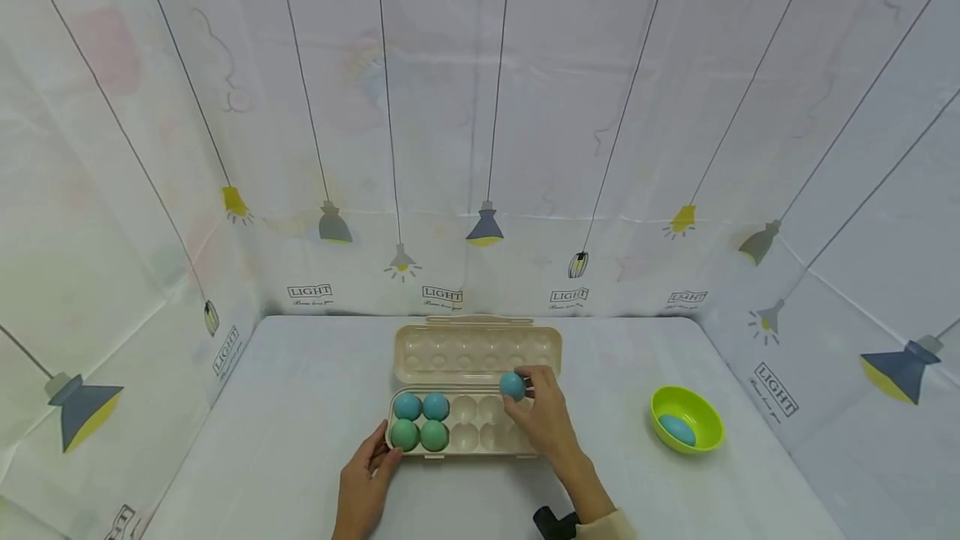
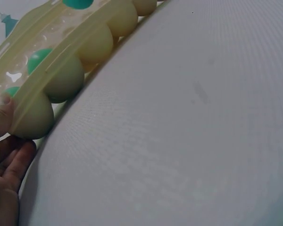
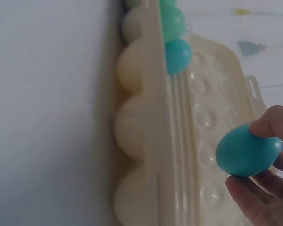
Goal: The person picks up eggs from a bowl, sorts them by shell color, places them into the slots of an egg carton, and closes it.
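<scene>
An egg carton point(image 1: 463, 450) of cream plastic lies on the table with its lid point(image 1: 477, 355) folded back. Two blue eggs point(image 1: 422, 407) fill the back cups at its left end, and two green eggs point(image 1: 419, 436) fill the front ones. My left hand point(image 1: 363, 486) grips the carton's left end, thumb on the rim and fingers below, as the left wrist view shows. Over the right part of the carton, my right hand point(image 1: 549, 415) pinches a blue egg point(image 3: 247, 150) between thumb and fingertips, above the cups. That hand hides some cups at the right end.
A lime-green bowl point(image 1: 712, 432) stands to the right on the white table point(image 1: 300, 382), holding one blue egg point(image 1: 677, 429). A printed curtain with lamp drawings point(image 1: 480, 107) hangs behind and at both sides. A black object point(image 1: 553, 523) shows by the right wrist.
</scene>
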`<state>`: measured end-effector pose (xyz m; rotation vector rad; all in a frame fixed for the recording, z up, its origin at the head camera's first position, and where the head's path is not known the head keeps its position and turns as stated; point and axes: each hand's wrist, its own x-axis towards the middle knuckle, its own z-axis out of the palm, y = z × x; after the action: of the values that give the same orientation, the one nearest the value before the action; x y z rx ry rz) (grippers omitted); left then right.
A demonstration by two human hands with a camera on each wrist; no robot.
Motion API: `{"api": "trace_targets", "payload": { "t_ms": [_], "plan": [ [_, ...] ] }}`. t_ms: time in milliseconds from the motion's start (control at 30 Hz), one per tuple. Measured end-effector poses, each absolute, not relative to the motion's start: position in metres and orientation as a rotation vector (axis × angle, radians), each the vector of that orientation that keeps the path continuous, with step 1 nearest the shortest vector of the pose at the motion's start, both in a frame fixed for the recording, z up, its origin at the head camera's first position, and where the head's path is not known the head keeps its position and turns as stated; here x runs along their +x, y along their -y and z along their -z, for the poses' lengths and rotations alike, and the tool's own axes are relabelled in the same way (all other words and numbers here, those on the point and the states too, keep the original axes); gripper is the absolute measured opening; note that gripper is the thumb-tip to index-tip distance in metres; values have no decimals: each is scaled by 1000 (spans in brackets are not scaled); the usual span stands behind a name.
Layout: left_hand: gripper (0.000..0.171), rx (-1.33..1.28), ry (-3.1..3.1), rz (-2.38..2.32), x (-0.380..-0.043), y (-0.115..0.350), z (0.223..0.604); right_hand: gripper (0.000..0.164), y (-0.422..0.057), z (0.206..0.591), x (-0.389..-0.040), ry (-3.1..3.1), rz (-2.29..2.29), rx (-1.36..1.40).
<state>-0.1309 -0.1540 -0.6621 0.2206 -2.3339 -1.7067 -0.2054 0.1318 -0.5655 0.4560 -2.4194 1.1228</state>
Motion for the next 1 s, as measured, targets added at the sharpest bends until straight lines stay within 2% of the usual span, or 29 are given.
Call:
{"api": "trace_targets", "payload": {
  "t_ms": [167, 433, 1000],
  "plan": [
    [63, 221, 2344, 1694, -132, 154, 661, 44, -111, 579, -210, 2421, -1198, 529],
    [65, 244, 2387, 1639, -132, 152, 661, 39, -89, 599, -211, 2511, -1071, 627],
    [68, 317, 2416, 1639, -130, 152, 659, 41, -77, 615, -211, 2595, -881, 660]
  ]
}}
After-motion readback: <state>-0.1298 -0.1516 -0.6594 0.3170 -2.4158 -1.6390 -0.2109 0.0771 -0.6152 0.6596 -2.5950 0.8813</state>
